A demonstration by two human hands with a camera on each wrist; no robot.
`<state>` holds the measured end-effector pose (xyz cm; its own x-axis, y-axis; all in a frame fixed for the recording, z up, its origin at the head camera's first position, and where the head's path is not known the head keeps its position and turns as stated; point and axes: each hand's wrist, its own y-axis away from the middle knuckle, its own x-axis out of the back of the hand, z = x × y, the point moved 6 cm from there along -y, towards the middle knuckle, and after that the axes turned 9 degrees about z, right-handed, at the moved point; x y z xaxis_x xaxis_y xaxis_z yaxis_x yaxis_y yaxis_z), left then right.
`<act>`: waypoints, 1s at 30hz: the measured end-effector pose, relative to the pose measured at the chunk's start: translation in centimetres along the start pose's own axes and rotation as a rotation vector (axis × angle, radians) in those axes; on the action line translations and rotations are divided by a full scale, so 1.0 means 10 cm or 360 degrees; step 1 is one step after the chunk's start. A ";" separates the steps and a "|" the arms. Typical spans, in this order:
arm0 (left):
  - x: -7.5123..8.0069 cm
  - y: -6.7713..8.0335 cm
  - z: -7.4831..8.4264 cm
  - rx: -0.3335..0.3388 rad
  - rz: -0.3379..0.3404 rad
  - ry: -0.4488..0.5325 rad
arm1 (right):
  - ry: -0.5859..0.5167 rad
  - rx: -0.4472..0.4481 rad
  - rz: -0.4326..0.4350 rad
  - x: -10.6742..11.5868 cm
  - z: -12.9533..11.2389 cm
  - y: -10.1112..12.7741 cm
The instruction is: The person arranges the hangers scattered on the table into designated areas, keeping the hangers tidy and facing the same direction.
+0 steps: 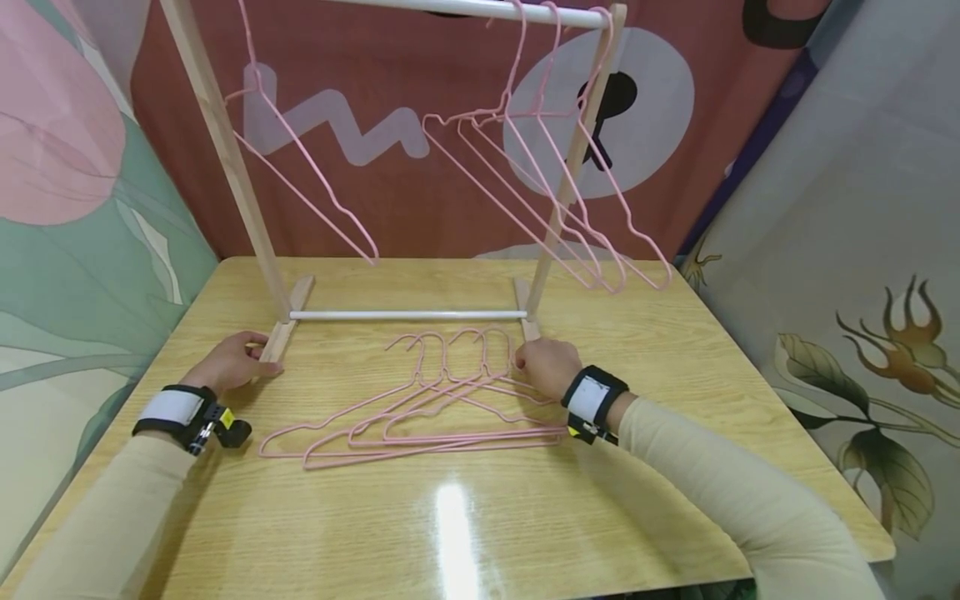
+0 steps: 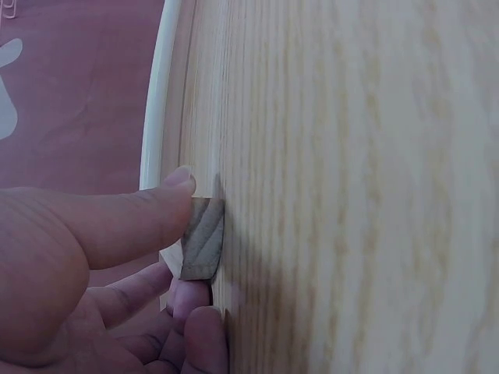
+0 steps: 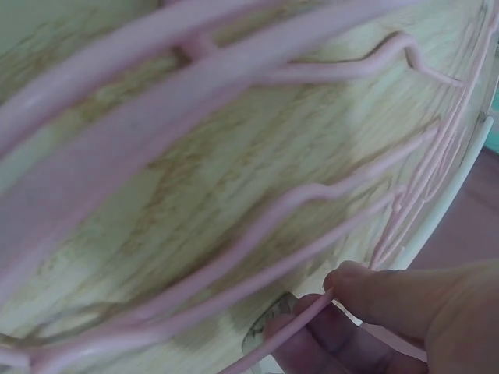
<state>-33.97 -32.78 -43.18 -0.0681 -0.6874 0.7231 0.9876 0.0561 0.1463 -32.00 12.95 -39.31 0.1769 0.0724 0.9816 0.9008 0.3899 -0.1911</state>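
At the left foot of a wooden rack, my left hand grips the front end, thumb on one side and fingers curled on the other. My right hand is at the front of the right foot, which it partly hides. Between its thumb and fingertips runs the wire of a pink hanger, pinched there. Several pink hangers lie overlapped on the table between my hands, hooks pointing toward the rack.
One pink hanger hangs at the rack's left end. Three more hang near the right post. A white lower bar joins the feet. Printed curtains stand behind the wooden table and along its sides.
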 end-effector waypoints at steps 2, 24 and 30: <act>0.00 0.00 0.00 0.0006 0.0001 0.0003 | 0.0007 0.0008 0.0027 0.02 0.01 0.00; -0.01 0.01 -0.01 0.0033 -0.0014 -0.0001 | -0.0079 0.0051 0.0107 0.36 0.05 0.01; -0.01 0.01 -0.01 0.0030 -0.0011 0.0001 | -0.0113 0.0028 0.0068 0.51 0.03 0.02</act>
<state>-33.87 -32.75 -43.27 -0.0749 -0.6881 0.7218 0.9843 0.0647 0.1639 -31.08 13.65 -34.37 0.1860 0.1543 0.9704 0.8857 0.4011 -0.2336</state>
